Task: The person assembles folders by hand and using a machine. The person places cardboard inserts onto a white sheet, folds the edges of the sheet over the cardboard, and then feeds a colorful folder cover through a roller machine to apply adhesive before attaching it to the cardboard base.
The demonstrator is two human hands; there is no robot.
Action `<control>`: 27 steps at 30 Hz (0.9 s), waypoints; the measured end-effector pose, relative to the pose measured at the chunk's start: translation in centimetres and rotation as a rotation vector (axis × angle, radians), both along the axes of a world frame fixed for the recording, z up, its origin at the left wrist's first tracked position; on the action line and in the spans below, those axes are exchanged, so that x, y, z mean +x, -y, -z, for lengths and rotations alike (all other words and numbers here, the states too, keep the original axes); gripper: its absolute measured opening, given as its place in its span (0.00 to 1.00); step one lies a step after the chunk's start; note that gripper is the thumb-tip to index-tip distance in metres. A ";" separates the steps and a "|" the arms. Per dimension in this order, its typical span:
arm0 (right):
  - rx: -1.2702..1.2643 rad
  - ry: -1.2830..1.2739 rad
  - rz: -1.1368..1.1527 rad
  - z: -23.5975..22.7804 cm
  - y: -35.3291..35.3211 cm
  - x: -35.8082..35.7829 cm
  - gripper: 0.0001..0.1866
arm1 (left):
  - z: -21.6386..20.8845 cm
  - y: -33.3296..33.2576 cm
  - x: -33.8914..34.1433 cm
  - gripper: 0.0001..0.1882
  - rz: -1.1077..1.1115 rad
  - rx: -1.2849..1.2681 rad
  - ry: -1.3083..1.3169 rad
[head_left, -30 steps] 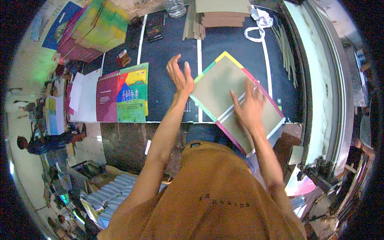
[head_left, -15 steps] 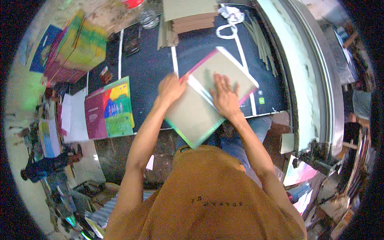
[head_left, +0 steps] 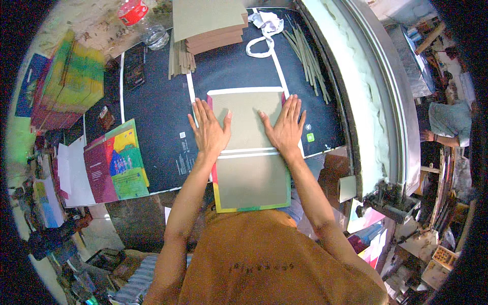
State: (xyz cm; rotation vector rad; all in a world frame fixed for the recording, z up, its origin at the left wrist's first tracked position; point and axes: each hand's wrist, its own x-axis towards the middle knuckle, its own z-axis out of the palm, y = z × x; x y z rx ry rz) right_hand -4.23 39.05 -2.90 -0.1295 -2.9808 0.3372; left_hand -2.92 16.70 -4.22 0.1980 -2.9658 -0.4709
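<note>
A book cover (head_left: 252,180) lies spread out, inner side up, with two grey boards and a white-edged spine strip between them. Coloured paper is folded over its edges: maroon at the far sides, yellow and green at the near end, white along the far edge. My left hand (head_left: 210,127) rests flat on the left edge of the far board, fingers stretched out and pointing away. On the right edge, my right hand (head_left: 285,124) lies flat too, fingers extended. The near board reaches past the table edge toward my body.
Grey boards (head_left: 208,18) are stacked at the far side, beside thin board strips (head_left: 180,58). A white cloth (head_left: 265,25) and more strips (head_left: 307,61) lie far right. Printed cover sheets (head_left: 119,165) and a stack of yellow-green covers (head_left: 71,76) sit left. A metal-framed machine (head_left: 391,101) borders the right.
The book cover has turned from a slanted position to square with my body. Both hands have shifted to its opposite side edges. The view has moved slightly right.
</note>
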 end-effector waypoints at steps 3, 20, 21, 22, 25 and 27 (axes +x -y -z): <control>0.041 -0.014 -0.054 0.4 0.4 0.2 0.56 | -0.3 0.4 0.0 0.51 0.043 -0.084 0.020; 0.058 -0.237 -0.256 0.9 -5.3 -3.9 0.22 | 0.6 5.5 -6.0 0.13 0.096 0.188 -0.396; 0.032 -0.276 -0.271 1.8 -5.4 -3.9 0.21 | 1.4 5.6 -6.2 0.14 0.050 0.160 -0.446; 0.031 -0.300 -0.267 1.5 -5.2 -4.0 0.21 | 1.6 5.6 -6.3 0.12 0.045 0.170 -0.434; -0.023 -0.287 -0.223 0.6 -4.7 -3.3 0.22 | 1.1 5.3 -5.9 0.12 0.047 0.162 -0.408; -0.021 -0.290 -0.214 0.8 -4.7 -3.2 0.23 | 1.3 5.3 -5.8 0.12 0.048 0.174 -0.397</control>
